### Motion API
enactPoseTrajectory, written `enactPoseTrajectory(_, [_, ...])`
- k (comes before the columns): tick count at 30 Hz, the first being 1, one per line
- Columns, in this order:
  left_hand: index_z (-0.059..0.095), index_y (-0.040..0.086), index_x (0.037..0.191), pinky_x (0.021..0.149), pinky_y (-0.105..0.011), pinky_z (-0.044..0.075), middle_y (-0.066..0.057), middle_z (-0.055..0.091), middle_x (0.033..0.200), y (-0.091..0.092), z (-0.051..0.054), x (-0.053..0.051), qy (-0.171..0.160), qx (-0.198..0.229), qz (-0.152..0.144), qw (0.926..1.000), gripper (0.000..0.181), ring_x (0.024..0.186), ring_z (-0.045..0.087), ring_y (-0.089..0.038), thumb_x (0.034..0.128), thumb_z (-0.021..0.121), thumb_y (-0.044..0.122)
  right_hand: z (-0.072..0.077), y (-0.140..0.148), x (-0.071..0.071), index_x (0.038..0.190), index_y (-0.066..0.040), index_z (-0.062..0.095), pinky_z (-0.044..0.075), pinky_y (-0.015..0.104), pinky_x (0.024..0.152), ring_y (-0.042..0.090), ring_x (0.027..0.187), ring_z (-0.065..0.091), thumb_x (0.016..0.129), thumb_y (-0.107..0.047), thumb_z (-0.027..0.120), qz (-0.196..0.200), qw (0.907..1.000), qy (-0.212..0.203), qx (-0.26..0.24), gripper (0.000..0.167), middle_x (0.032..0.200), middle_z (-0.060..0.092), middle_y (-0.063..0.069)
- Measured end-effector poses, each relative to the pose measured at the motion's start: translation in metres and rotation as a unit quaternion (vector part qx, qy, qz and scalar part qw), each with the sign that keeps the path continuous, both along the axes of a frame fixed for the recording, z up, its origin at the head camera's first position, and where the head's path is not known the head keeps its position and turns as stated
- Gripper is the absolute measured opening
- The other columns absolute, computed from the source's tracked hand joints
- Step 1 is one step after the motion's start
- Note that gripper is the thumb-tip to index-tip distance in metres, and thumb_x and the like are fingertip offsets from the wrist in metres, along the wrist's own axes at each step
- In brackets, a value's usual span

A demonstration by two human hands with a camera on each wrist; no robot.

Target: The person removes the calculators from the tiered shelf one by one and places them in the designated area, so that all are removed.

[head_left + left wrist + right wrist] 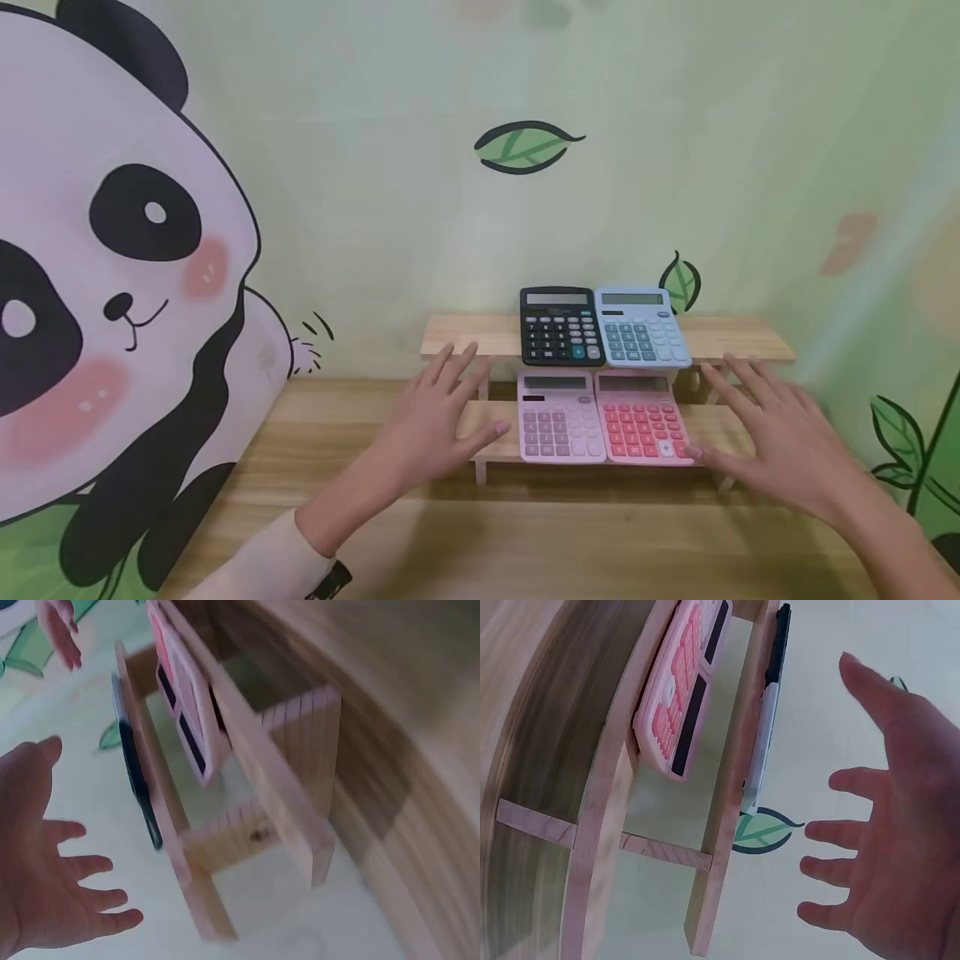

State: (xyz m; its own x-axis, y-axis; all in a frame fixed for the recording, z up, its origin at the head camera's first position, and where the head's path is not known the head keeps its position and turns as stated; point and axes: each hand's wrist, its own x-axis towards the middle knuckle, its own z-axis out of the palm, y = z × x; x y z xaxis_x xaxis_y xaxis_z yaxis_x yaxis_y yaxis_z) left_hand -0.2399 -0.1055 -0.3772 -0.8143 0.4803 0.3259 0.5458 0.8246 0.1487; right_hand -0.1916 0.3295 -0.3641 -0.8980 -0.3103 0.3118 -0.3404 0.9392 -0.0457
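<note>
On a two-tier wooden stand (472, 336) sit calculators in two rows. A black calculator (562, 327) and a light blue calculator (643, 328) are side by side on the upper tier. Below them, a lilac calculator (561, 418) lies against a pink calculator (645, 418) with red-pink keys. My left hand (435, 417) hovers left of the lilac one, fingers spread and holding nothing. To the right of the pink one, my right hand (780, 433) is also spread and holds nothing. Both wrist views show the hands apart from the stand (262, 765).
The stand rests on a wood-grain table (600, 542). Behind is a pale green wall (375, 208) printed with a large panda (150, 333) and leaves. A dark band (330, 581) circles my left wrist by the sleeve.
</note>
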Motion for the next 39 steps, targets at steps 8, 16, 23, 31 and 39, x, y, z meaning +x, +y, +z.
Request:
enactPoseTrajectory(8, [0.043, 0.006, 0.160, 0.109, -0.053, 0.053, -0.018, 0.054, 0.152, 0.020, -0.026, 0.035, -0.170, 0.206, -0.028, 0.9632, 0.076, 0.135, 0.058, -0.034, 0.1053, 0.059, 0.056, -0.016, 0.014, 0.004, 0.167, -0.017, 0.032, 0.026, 0.087, 0.106, 0.060, 0.143, 0.034, 0.092, -0.061, 0.076, -0.001, 0.9995, -0.007, -0.030, 0.098, 0.168, 0.030, 0.026])
enactPoseTrajectory(16, [0.053, -0.008, 0.145, 0.095, -0.047, 0.062, -0.020, 0.068, 0.131, 0.028, -0.051, 0.041, -0.337, 0.390, -0.001, 0.8571, 0.064, 0.113, 0.070, -0.033, 0.1079, 0.061, 0.045, -0.058, 0.035, -0.024, 0.160, -0.004, 0.041, 0.026, 0.090, 0.100, 0.065, 0.140, 0.034, 0.097, -0.046, 0.075, 0.000, 0.9904, -0.012, -0.138, 0.083, 0.161, 0.035, 0.035])
enactPoseTrajectory(23, [0.053, -0.016, 0.134, 0.094, -0.043, 0.063, -0.027, 0.069, 0.123, 0.040, -0.077, 0.036, -0.377, 0.507, 0.009, 0.7750, 0.047, 0.112, 0.071, -0.040, 0.1096, 0.061, 0.023, -0.085, 0.043, -0.042, 0.158, 0.000, 0.043, 0.027, 0.087, 0.102, 0.065, 0.140, 0.033, 0.098, -0.047, 0.072, -0.019, 0.9838, -0.036, -0.175, 0.081, 0.158, 0.036, 0.038])
enactPoseTrajectory(31, [0.052, -0.018, 0.131, 0.093, -0.038, 0.063, -0.031, 0.070, 0.121, 0.057, -0.093, 0.029, -0.392, 0.592, 0.009, 0.7036, 0.036, 0.107, 0.075, -0.034, 0.1110, 0.055, 0.011, -0.108, 0.043, -0.051, 0.152, 0.011, 0.044, 0.033, 0.080, 0.107, 0.063, 0.134, 0.041, 0.099, -0.042, 0.073, -0.017, 0.9797, -0.028, -0.198, 0.081, 0.148, 0.046, 0.042])
enactPoseTrajectory(39, [0.051, -0.016, 0.132, 0.094, -0.036, 0.063, -0.031, 0.070, 0.121, 0.063, -0.099, 0.027, -0.398, 0.621, 0.030, 0.6750, 0.036, 0.106, 0.076, -0.031, 0.1087, 0.059, 0.011, -0.113, 0.039, -0.050, 0.144, 0.013, 0.054, 0.034, 0.078, 0.109, 0.062, 0.135, 0.040, 0.102, -0.049, 0.068, -0.041, 0.9866, -0.031, -0.155, 0.076, 0.149, 0.044, 0.041])
